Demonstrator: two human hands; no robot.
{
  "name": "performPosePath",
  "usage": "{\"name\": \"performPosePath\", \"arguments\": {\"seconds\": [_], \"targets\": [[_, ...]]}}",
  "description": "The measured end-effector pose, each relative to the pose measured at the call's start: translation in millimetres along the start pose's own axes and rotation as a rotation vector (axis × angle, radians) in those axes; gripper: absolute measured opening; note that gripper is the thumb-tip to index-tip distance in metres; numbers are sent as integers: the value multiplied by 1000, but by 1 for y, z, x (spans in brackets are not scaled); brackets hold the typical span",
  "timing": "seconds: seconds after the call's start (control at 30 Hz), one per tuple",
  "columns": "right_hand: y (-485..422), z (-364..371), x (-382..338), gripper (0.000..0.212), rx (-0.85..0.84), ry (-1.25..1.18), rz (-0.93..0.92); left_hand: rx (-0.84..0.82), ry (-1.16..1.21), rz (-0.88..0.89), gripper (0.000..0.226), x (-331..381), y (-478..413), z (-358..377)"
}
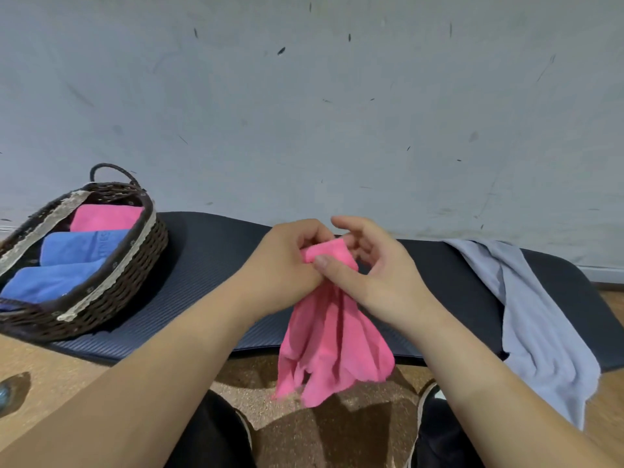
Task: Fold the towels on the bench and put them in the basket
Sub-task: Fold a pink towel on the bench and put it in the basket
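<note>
Both hands' fingers (324, 261) pinch the pink towel (332, 336); the basket (111, 292) towel's lettering is unreadable.

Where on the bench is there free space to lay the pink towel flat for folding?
The bare patch of the bench lies between the basket and the grey towel, under both hands holding the pink towel. The left end is crowded by the basket, the right end by the grey towel.
</note>
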State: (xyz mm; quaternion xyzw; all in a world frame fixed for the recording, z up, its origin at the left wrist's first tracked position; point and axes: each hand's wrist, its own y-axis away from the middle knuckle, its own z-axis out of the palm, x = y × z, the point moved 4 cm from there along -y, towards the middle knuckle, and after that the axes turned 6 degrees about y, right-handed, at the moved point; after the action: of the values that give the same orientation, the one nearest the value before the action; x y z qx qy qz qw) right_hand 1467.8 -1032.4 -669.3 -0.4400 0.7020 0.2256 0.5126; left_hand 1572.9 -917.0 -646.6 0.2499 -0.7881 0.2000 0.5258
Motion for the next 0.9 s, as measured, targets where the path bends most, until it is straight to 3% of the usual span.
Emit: {"name": "performPosePath", "arguments": {"seconds": [0.1, 0.2, 0.33, 0.4, 0.53, 0.7, 0.8, 0.9], "targets": [[-7, -8, 4, 4, 52, 64, 13, 5, 31, -9, 23, -6, -6, 8], [-14, -19, 11, 19, 148, 116, 15, -23, 90, -107, 36, -19, -11, 13], [-21, -27, 26, 22, 257, 23, 123, -125, 74, -219, 15, -35, -18, 22], [-24, -35, 38, 22, 338, -12, 178, -217, 51, -267, 8, -43, -18, 25], [-24, -67, 53, 22, 498, 100, 174, -382, -36, -364, 21, -61, -11, 20], [1, -123, 73, 17, 650, 239, 250, -619, -68, -499, 20, -77, 17, 12], [23, -150, 85, 19, 702, 343, 348, -549, -127, -475, 34, -76, 24, 1], [39, -164, 90, 20, 744, 424, 419, -361, -245, -353, 35, -69, 20, -21]]}}
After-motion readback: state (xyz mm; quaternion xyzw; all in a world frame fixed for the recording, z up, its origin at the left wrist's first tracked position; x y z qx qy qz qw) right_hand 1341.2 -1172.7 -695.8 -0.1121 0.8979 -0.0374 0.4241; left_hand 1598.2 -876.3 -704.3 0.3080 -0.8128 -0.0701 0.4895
